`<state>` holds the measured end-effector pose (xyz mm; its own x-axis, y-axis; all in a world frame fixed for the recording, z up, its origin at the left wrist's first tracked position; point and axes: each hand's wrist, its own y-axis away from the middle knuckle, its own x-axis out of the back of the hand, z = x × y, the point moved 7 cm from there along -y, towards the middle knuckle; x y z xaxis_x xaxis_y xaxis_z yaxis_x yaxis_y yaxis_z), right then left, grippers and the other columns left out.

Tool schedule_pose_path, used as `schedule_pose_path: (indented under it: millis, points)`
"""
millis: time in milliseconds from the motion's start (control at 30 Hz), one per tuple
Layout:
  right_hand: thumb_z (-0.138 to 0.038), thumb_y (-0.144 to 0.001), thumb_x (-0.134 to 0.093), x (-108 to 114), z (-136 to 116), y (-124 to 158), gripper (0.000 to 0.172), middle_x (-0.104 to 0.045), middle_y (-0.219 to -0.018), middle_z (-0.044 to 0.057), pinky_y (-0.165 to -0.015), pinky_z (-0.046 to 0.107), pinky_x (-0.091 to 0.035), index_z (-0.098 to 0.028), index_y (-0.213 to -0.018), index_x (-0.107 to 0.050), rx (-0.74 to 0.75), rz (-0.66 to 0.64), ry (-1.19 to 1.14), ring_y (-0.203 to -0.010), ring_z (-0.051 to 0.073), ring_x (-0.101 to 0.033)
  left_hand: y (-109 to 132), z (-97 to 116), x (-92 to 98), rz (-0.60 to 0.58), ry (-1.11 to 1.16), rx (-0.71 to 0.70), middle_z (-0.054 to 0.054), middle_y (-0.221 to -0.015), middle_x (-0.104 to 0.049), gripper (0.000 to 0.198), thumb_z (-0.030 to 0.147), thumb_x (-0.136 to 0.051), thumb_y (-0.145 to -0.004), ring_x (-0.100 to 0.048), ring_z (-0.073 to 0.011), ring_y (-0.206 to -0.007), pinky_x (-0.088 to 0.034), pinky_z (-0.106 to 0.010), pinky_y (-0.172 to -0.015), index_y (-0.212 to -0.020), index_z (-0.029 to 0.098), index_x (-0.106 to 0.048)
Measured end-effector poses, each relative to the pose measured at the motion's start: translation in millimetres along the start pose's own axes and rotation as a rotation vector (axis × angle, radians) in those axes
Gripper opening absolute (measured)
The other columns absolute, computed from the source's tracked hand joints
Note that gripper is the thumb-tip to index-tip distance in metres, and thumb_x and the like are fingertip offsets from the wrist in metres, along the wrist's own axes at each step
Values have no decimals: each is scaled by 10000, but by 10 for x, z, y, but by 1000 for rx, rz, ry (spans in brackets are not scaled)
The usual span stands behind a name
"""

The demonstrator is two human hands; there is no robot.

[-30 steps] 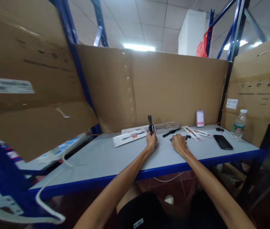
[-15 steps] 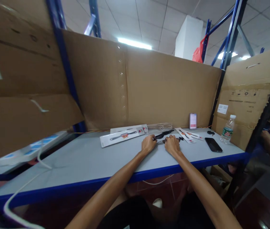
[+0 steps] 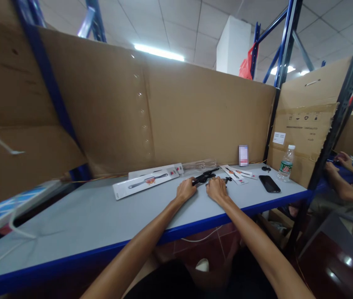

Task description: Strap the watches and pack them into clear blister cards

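My left hand (image 3: pixel 186 189) rests on the grey table (image 3: pixel 101 220), fingers curled at the near end of some black tools (image 3: pixel 205 176); what it grips is too small to make out. Just right of it, my right hand (image 3: pixel 216 189) is closed over something dark, mostly hidden under the fingers. Small black pieces (image 3: pixel 227 180) lie beside its knuckles. To the left are white printed packages (image 3: pixel 146 182) with a tool pictured on them. Behind the hands lie clear plastic sleeves (image 3: pixel 199 164), and to the right flat printed cards (image 3: pixel 234 174).
A black phone (image 3: pixel 269 183), a water bottle (image 3: pixel 286 164) and a small black item (image 3: pixel 266 168) are at the right. An upright phone (image 3: pixel 243 155) leans on the cardboard wall (image 3: pixel 195 116). Another person's hands (image 3: pixel 338 166) show at far right.
The view has turned right, so the scene sits further left. Both hands remain close together at the black tools. More of the other person's arms shows at far right.
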<state>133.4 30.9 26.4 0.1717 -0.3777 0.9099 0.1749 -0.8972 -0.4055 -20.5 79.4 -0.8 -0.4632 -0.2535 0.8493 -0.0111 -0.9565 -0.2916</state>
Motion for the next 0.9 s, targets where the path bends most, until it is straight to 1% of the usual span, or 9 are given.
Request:
schedule_pose_path:
  millis: [100,233,300,433,533,600,700,800,900]
  points:
    - [-227,-995,-513,-14,-6,2,308,-735,-1183,192,-1070,375,-414,-100,-1091,-776,12,4,-10,-1261,291,-582,-56,17,-60,-17,87,-100,-120,-1236,-745,587,27,-552,-793,-654,-267,-1199,-472,-319,-988,-1346,194,-658]
    - [-216,-982,-529,-58,9,-17,299,-728,-1187,200,-1067,383,-412,-85,-1083,-777,9,-2,-11,-1268,299,-566,-99,20,-56,40,132,-206,-120,-1264,-722,712,-46,-513,-729,-630,-236,-1204,-442,-321,-1074,-1408,145,-606]
    - [-200,-983,-518,-78,46,-35,303,-724,-1187,209,-1049,388,-418,-84,-1088,-778,-28,-2,-9,-1256,302,-568,-84,23,-33,53,108,-218,-122,-1266,-709,662,-36,-505,-744,-628,-231,-1185,-448,-322,-1073,-1368,143,-632]
    - [-174,-994,-480,-102,123,-63,327,-727,-1168,210,-1021,395,-417,-86,-1090,-779,-113,-5,-6,-1226,314,-576,5,47,65,79,-31,-190,-133,-1216,-676,435,73,-548,-822,-607,-258,-1191,-463,-337,-1043,-1210,169,-719]
    - [-167,-988,-474,-99,114,-60,331,-718,-1192,211,-1027,407,-398,-74,-1104,-769,-95,0,-8,-1243,322,-554,69,101,87,40,-111,-215,-110,-1146,-665,325,124,-560,-857,-618,-253,-1153,-482,-323,-985,-1099,210,-760]
    - [-170,-988,-471,-92,60,-50,328,-712,-1228,195,-1036,406,-381,-92,-1125,-759,-16,12,-18,-1260,314,-534,87,120,83,17,-135,-225,-103,-1121,-673,329,121,-547,-872,-628,-243,-1132,-486,-309,-958,-1090,220,-772]
    - [-213,-1021,-440,-116,-20,-35,340,-721,-1241,157,-1043,415,-360,-138,-1145,-747,109,2,-44,-1261,305,-519,80,99,94,26,-157,-185,-116,-1148,-692,408,86,-524,-875,-640,-238,-1143,-481,-298,-967,-1164,219,-779]
    - [-291,-1057,-407,-187,-7,-49,376,-728,-1238,163,-1055,454,-342,-134,-1159,-734,117,-46,-67,-1265,326,-512,72,81,105,26,-153,-159,-130,-1183,-724,450,74,-505,-880,-669,-240,-1123,-484,-299,-975,-1214,205,-777]
    - [-322,-1071,-390,-266,32,-73,399,-692,-1322,177,-1078,489,-317,-124,-1231,-698,95,-100,-97,-1303,342,-492,77,77,102,26,-137,-151,-128,-1233,-739,470,92,-486,-904,-679,-245,-1137,-489,-309,-979,-1281,201,-745]
